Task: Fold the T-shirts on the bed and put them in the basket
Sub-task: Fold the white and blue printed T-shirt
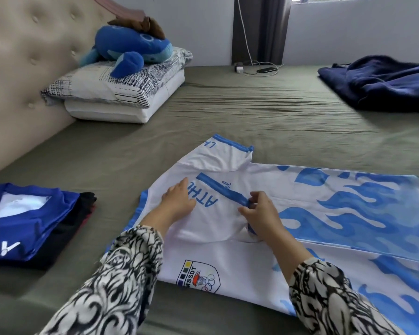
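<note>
White-and-blue flame-print polyester T-shirt [300,213] mid-fold on the olive-sheeted bed [228,105]

Left hand [178,201] flat, pinning fabric; right hand [259,211] pinches the blue-trimmed sleeve. Next probably needs folding it inward.

Wht T-shirt [288,189] w/ blue flames

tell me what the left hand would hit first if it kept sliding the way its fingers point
The left hand lies flat on the white and blue T-shirt, fingers aimed away from the person. Straight on, it would probably meet the folded-over sleeve first, then bare bedsheet, though depth is hard to judge.
</note>
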